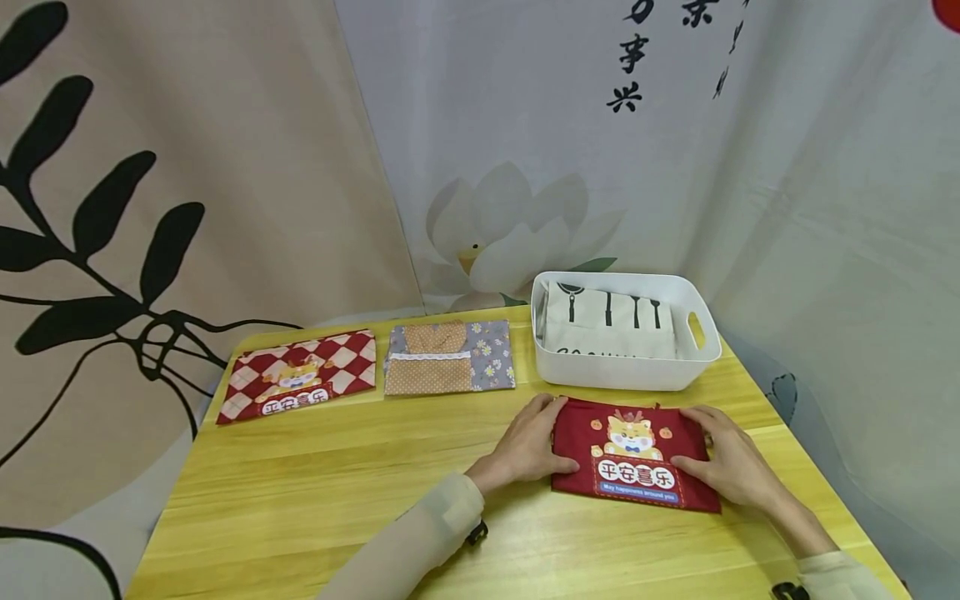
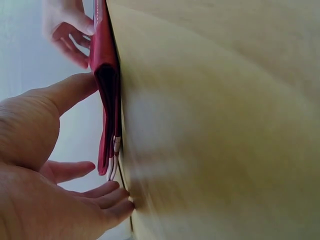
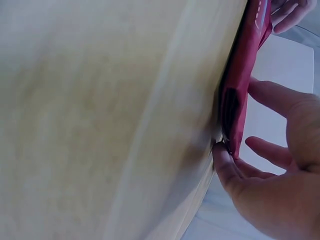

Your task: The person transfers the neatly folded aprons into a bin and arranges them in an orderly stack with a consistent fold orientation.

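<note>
A red folded cloth (image 1: 573,433) with a cartoon animal print and white characters lies flat on the table at the right. My left hand (image 1: 527,446) is at its left end, the thumb resting on top and the fingers by the far corner. In the left wrist view, the extended fingers (image 2: 112,200) reach the tabletop beside the cloth's layered edge (image 2: 105,100). My right hand (image 1: 731,458) is at the other end, its thumb touching the top. The right wrist view has its loosely bent fingers (image 3: 230,172) beside the cloth's lower edge (image 3: 240,85).
Behind the red cloth stands a white basket (image 1: 615,373) holding a folded white cloth (image 1: 600,321) with black utensil prints. Further left lie a grey-and-tan flowered folded cloth (image 1: 491,358) and a red-and-white checked one (image 1: 345,362). Curtains (image 1: 300,167) hang behind the wooden table (image 1: 315,500).
</note>
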Tool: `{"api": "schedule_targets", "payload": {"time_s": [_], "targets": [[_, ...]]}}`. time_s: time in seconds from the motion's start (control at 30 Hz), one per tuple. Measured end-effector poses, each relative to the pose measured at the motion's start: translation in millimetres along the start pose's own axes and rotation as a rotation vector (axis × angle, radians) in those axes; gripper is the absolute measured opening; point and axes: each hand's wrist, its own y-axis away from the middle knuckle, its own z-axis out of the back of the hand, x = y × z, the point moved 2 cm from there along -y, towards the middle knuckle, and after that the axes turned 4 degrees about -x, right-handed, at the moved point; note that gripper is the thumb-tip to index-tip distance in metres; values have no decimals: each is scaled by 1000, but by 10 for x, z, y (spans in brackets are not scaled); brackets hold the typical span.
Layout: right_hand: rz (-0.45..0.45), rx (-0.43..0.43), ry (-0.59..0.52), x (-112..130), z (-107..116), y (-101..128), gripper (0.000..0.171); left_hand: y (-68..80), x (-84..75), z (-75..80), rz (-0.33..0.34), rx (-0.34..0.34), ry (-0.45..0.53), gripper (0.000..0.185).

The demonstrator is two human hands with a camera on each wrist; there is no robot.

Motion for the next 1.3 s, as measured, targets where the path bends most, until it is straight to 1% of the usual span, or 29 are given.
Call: {"api": "schedule_targets", "payload": {"time_s": [0.17, 0.33, 0.43, 0.53, 0.57, 0.63, 0.73, 0.8, 1.0, 1.13, 1.3], "targets": [[-14, -2, -26, 33, 5, 4, 83, 6, -14, -1, 14, -12, 38, 112], [-56, 27, -72, 45, 12, 9, 84, 17, -18, -4, 17, -30, 71, 112], [-95, 46, -129, 29, 16, 16, 83, 13, -3, 7, 11, -53, 101, 106], [-125, 47, -184, 8, 14, 25, 82, 4, 28, 21, 11, -78, 143, 95], [-133, 42, -203, 3, 12, 28, 82, -1, 39, 26, 12, -81, 170, 91], [-141, 25, -207, -6, 12, 27, 82, -6, 64, 31, 26, -75, 235, 84], [-146, -1, -205, -10, 15, 19, 82, -12, 96, 36, 58, -58, 326, 81], [-150, -13, -197, -13, 18, 11, 82, -15, 111, 38, 76, -50, 362, 81], [-166, -6, -212, -19, 9, 0, 80, -11, 122, 47, 96, -46, 364, 86], [-165, 0, -219, -16, 4, -7, 79, 0, 121, 59, 100, -41, 384, 90], [-157, 5, -224, -10, 12, -11, 78, 11, 120, 72, 101, -53, 345, 92]]}}
